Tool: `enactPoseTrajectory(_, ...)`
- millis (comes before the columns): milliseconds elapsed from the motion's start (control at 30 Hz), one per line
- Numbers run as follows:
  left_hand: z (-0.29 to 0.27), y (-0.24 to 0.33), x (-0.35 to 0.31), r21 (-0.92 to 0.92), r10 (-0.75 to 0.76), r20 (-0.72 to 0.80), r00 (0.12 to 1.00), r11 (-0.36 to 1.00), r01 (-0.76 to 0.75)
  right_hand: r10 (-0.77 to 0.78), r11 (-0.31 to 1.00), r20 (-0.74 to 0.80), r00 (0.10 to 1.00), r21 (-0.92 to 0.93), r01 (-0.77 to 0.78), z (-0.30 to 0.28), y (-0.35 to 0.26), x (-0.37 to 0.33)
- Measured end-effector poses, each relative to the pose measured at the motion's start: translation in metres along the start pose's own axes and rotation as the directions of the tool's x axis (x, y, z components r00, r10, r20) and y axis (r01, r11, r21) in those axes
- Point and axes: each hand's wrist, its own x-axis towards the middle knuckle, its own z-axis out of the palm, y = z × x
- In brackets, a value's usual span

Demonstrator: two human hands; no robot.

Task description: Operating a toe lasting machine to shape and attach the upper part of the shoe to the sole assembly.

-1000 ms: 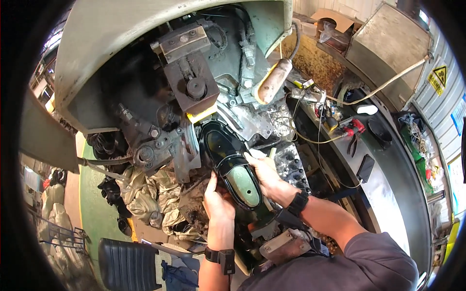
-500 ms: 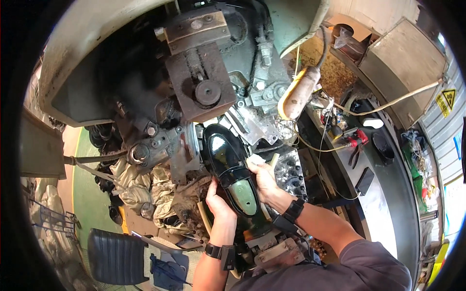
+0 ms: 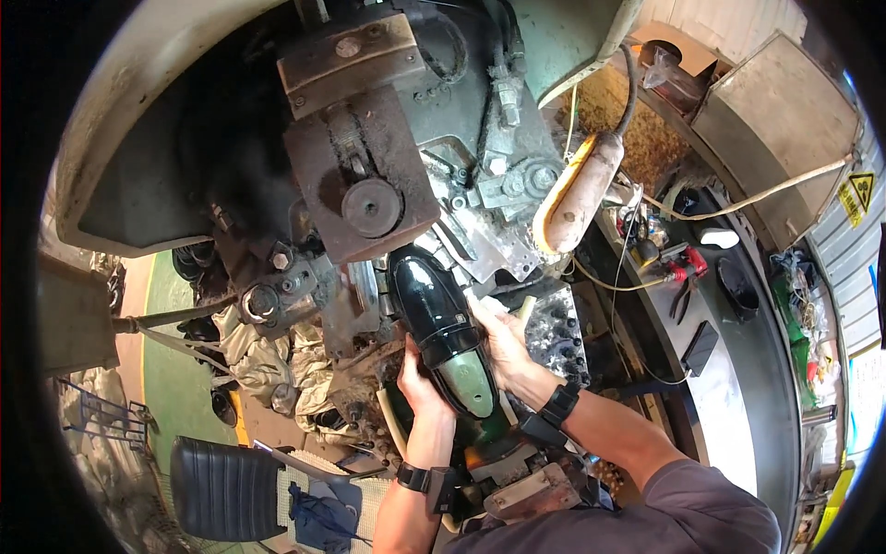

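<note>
Shoe (image 3: 430, 300): black, already fitted over the green last (image 3: 469, 377), toe just beside the machine block (image 3: 369, 171); contact we cannot tell
Left hand (image 3: 424, 388): our grip closed on its left side
Right hand (image 3: 504, 349): our grip holding its right
Release: not yet made

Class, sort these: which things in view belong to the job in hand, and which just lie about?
Seemingly in the job: left hand, right hand, black shoe, green last, machine.
Seemingly lying about: red tool, blue cloth, phone-like black device.
</note>
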Motion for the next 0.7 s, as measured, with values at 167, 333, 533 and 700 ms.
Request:
enactPoseTrajectory(167,0.01,0.008,-0.005,-0.033,-0.095,-0.047,0.994,0.995,0.093,0.023,1.0,-0.025,0.999,0.021,-0.022,0.009,-0.003,-0.008)
enactPoseTrajectory(333,0.02,0.013,-0.012,0.001,-0.084,-0.071,0.994,0.996,0.084,0.016,1.0,-0.023,1.0,0.023,-0.016,0.012,-0.003,-0.012)
enactPoseTrajectory(533,0.011,0.015,-0.005,0.054,-0.056,-0.053,0.997,0.997,0.059,-0.01,0.998,0.017,1.0,-0.054,0.011,0.002,-0.001,-0.006)
enactPoseTrajectory(700,-0.046,0.035,-0.019,0.626,0.546,0.091,0.833,0.619,-0.475,0.107,0.912,0.017,0.994,-0.4,-0.091,-0.03,-0.038,-0.025)
